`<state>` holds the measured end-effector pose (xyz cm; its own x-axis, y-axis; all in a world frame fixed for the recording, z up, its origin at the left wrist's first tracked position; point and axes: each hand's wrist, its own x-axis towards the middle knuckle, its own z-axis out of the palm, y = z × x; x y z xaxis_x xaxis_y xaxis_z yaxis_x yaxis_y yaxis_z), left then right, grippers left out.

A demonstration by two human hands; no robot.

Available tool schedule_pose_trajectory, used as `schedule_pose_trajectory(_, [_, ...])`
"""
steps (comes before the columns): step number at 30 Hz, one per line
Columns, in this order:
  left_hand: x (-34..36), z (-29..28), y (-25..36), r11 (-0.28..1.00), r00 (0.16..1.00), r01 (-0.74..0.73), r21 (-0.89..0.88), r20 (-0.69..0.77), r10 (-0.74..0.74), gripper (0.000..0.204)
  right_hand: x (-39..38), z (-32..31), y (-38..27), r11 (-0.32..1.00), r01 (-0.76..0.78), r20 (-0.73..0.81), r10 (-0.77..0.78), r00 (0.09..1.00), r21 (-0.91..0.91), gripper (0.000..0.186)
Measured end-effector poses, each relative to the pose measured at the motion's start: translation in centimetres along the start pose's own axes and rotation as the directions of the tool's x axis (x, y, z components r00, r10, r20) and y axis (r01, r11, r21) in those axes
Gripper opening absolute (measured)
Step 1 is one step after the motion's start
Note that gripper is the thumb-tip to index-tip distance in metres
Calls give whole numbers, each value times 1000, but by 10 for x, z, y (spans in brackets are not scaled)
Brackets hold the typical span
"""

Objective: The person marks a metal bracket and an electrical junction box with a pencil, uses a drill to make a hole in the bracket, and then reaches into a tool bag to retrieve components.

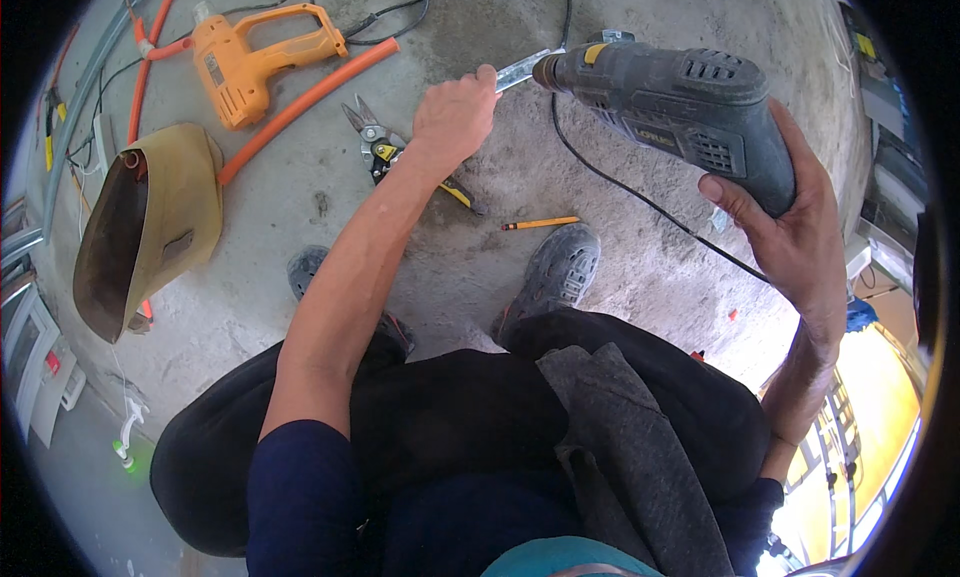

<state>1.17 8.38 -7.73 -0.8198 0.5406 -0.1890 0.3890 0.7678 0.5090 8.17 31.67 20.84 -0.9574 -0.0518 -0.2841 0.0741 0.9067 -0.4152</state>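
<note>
My right hand [790, 207] wraps round the rear handle of a dark power drill [680, 97], whose chuck points left. My left hand [455, 117] is closed on a short shiny metal strip [520, 71]. The strip's far end meets the tip of the drill, and the bit itself is too small to make out. Below and left of that hand, aviation snips [378, 149] with yellow and black handles lie on the concrete floor, partly hidden by my left forearm. A yellow-orange pencil [540, 223] rests beside my right shoe.
An orange heat gun [235, 67] lies at the upper left beside an orange conduit pipe [310, 102]. A tan open-topped bag [185, 222] stands at left. The drill's black cable [640, 197] runs across the floor. Metal profiles [60, 127] line the left edge.
</note>
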Motion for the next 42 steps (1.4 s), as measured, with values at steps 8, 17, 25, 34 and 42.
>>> schedule_pose_trajectory(8, [0, 4, -3, 1000, 999, -16, -4, -39, 16, 28, 2, 0, -4, 998, 34, 9, -33, 999, -49, 84])
schedule_pose_trajectory(17, [0, 5, -3, 1000, 998, -25, -17, -51, 24, 27, 5, -2, 0, 993, 104, 1, -104, 995, -50, 83])
schedule_pose_trajectory(25, [-1, 5, -3, 1000, 999, -4, -27, -35, 3, 28, 9, -3, -1, 991, 116, 11, -116, 993, -64, 84])
schedule_pose_trajectory(34, [2, 6, -4, 1000, 999, -20, -20, -28, 19, 28, 12, -6, 1, 993, 114, 17, -113, 993, -33, 85])
schedule_pose_trajectory(42, [0, 5, -6, 1000, 999, -20, -14, -39, 19, 28, 20, -6, -9, 972, 230, 26, -229, 973, -57, 84])
